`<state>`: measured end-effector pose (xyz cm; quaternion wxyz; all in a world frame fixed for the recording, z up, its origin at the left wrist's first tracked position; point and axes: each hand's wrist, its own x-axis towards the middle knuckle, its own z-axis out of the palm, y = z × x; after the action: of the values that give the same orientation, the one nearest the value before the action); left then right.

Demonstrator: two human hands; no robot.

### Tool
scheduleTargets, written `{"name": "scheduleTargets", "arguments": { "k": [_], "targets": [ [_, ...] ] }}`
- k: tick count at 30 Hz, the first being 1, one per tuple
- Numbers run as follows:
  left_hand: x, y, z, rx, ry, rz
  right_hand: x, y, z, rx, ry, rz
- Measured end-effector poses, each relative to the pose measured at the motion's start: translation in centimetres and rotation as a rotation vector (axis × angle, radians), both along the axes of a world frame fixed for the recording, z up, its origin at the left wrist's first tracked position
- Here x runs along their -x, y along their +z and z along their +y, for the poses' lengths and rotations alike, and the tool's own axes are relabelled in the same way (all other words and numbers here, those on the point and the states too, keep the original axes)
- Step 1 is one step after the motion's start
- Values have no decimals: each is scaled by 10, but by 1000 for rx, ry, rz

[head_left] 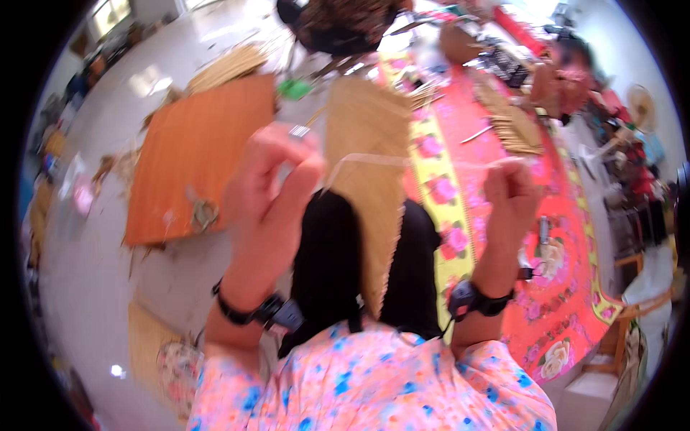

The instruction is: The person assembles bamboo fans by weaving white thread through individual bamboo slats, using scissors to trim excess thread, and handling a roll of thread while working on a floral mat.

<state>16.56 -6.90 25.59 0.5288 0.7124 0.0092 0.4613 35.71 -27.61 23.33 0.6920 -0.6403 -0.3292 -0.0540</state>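
Across my lap lies a long, flat tan panel (370, 129) with a stitched-looking edge, possibly woven; its far end extends past my knees. A thin translucent strand (381, 159) stretches above it. My right hand (512, 194) is closed in a pinch on the strand's right end. My left hand (273, 194), raised on the other side of the panel, has its fingers curled together, with a silver band (299, 131) on one finger. The strand bends down close to its fingertips; whether they grip it is blurred. A thin tan sliver shows beyond this hand.
An orange-brown board (201, 151) lies on the floor at left, a coil (205, 214) on it. Tan strips (228, 68) are piled behind. At right spreads a red floral mat (553, 287) with another tan piece (512, 122). Another person (564, 82) sits at far right.
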Motion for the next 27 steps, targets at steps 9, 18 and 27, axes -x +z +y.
{"name": "scheduleTargets", "arguments": {
  "k": [9,18,27],
  "targets": [
    [-4,33,-19,39,-51,-60,29,51,12,-137,297,-69],
    [-9,36,-37,83,-188,-56,51,61,-5,-257,455,69],
    [3,21,-13,66,-114,-50,41,62,-7,-315,101,120]
  ]
}}
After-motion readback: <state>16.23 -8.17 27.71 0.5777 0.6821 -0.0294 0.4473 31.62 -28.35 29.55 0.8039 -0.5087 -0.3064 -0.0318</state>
